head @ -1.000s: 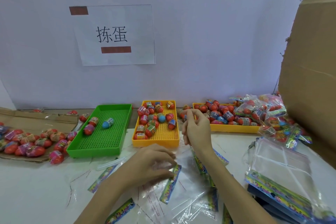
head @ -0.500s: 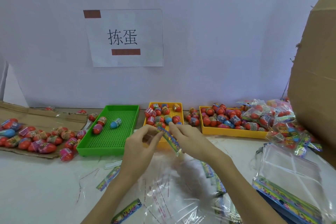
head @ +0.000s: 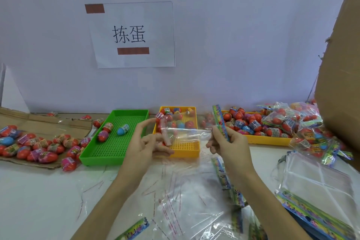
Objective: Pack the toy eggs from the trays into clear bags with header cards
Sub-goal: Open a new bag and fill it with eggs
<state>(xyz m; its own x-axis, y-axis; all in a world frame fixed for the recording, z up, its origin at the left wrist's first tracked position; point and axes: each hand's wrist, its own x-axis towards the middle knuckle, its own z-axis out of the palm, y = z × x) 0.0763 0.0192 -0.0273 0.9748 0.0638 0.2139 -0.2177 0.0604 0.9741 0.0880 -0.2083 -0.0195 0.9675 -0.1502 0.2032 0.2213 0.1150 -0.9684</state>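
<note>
- Where half a second back your hands met close over one clear bag [head: 187,134], they now stand apart with the bag stretched between them above the middle yellow tray [head: 187,149].
- Your right hand [head: 227,142] pinches the header card [head: 220,121], which has swung up to stand nearly upright.
- Your left hand [head: 148,142] pinches the bag's other edge; the forefinger is now stretched out toward the green tray [head: 116,142].
- Toy eggs [head: 175,118] lie in the middle yellow tray as before, three more in the green tray, many in the right yellow tray [head: 266,140].
- Packed bags [head: 303,122] are heaped at the far right, beside a cardboard box [head: 342,84].
- Spare clear bags and header cards litter the table [head: 39,191] under your forearms.
</note>
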